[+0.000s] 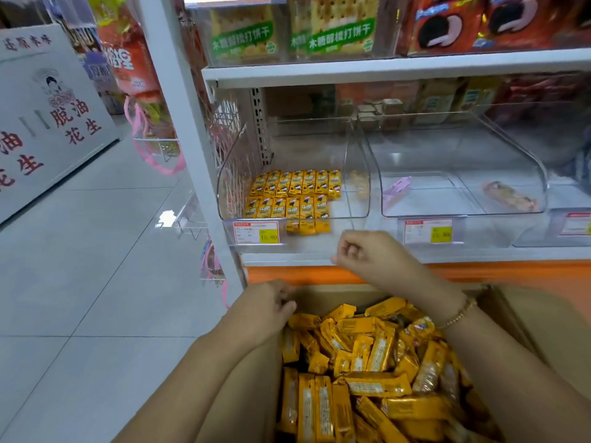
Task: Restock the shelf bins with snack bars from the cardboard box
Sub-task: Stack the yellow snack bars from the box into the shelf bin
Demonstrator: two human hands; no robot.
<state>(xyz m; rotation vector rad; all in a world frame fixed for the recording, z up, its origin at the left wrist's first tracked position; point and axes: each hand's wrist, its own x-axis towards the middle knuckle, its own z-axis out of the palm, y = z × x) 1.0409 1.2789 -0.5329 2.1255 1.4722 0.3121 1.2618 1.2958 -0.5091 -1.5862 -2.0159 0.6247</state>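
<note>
Yellow snack bars [367,362] fill the cardboard box [518,330] in front of me, below a partly stocked shelf bin [230,174].

The bars lie jumbled, though those nearest me line up with their long axes pointing toward the shelf. My left hand [268,306] sits at the box's far left corner, just beside the pile, fingers bent at the cardboard rim; I cannot tell whether they grip it. My right hand [367,254] hangs before the shelf lip, curled into a loose fist with nothing visible in it. The bars lie down and toward me from that fist, so I judge the left hand nearer. The neighbouring bin [531,174] holds two stray packets.
</note>
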